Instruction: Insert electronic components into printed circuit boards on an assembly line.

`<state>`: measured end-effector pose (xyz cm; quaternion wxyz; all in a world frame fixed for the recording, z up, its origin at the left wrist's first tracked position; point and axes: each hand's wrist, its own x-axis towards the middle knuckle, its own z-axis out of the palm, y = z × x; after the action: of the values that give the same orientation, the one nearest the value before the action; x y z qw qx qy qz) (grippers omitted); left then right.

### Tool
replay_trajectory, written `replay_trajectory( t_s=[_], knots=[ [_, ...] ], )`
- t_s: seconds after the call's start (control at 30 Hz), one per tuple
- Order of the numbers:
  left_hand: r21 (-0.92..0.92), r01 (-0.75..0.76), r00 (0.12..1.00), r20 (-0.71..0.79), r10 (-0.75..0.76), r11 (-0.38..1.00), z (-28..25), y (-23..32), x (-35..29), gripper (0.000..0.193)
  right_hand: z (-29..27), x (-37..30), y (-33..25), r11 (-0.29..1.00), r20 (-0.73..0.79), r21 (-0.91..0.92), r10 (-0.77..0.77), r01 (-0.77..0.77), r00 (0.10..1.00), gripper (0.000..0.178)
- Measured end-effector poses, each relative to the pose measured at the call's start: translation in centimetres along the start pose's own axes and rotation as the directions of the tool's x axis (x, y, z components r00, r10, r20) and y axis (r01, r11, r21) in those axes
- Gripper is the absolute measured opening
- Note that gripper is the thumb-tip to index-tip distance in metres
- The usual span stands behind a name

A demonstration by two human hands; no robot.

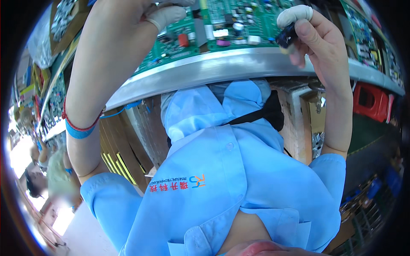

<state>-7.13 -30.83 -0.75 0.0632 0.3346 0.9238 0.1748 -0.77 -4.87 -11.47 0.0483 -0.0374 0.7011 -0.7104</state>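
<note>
Just past the table's metal edge [239, 64], a black part [286, 36] is pinched, apparently slantwise, in the right hand [323, 42], at the right side of a green circuit board [265, 25]; well leftward, the left hand [157, 16] is partly cropped, its grip indiscernible.

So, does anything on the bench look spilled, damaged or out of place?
Nothing stands out. The boards lie behind the metal edge with no visible spill or breakage. The right hand holds a black part, too blurred to check closely. The left hand is partly out of frame.
</note>
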Motion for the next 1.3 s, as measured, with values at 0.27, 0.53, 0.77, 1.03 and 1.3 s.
replay_trajectory(
  t_s=[0.27,0.53,0.77,1.03,1.3],
  knots=[
    [-0.304,-0.033,0.972,-0.230,-0.040,0.952,-1.1,-14.0,-8.0,0.026,10.2,5.5,-2.8,0.967,0.220,-0.250,0.003,0.053,0.976,0.029],
    [-0.499,0.082,0.880,-0.370,-0.298,0.862,-0.1,-15.7,-10.9,0.029,18.3,9.4,-0.9,0.280,0.476,-0.753,-0.393,0.595,0.787,0.021],
    [-0.461,0.252,0.810,-0.381,-0.446,0.851,-0.8,-15.3,-11.2,0.024,20.1,10.7,0.0,0.204,0.543,-0.732,-0.401,0.650,0.738,0.019],
    [-0.440,0.219,0.832,-0.382,-0.402,0.871,0.0,-16.3,-11.5,0.027,20.6,10.6,-0.5,0.073,0.608,-0.729,-0.388,0.680,0.693,0.021],
    [-0.336,0.270,0.820,-0.411,-0.398,0.902,-0.2,-15.7,-11.1,0.046,20.7,10.7,-0.8,0.055,0.611,-0.737,-0.373,0.674,0.698,0.023]
  ],
)
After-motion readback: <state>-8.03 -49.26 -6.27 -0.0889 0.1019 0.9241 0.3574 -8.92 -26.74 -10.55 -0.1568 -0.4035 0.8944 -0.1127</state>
